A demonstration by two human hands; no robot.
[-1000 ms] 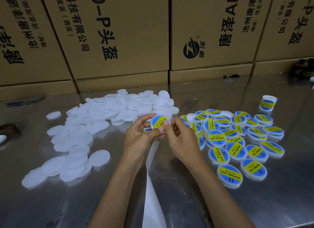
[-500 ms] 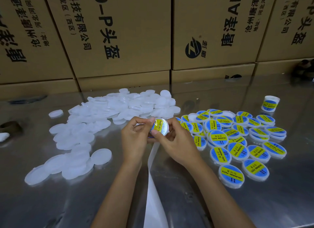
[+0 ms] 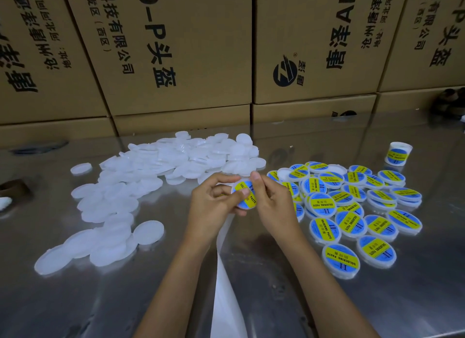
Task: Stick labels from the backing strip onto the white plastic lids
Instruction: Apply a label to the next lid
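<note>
Steel tabletop (image 3: 327,300) before cardboard boxes (image 3: 176,48)

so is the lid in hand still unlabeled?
No, the lid held by both hands already carries a blue and yellow label.

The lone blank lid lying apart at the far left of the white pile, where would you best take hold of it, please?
Probably pinch the lone blank lid by its rim, coming from above: it lies flat on the steel table, apart from the pile of blank lids, its edge free all round.

Brown cardboard boxes (image 3: 176,48) printed with black characters are standing stacked along the far side, reflecting in the shiny metal table (image 3: 377,300).
</note>
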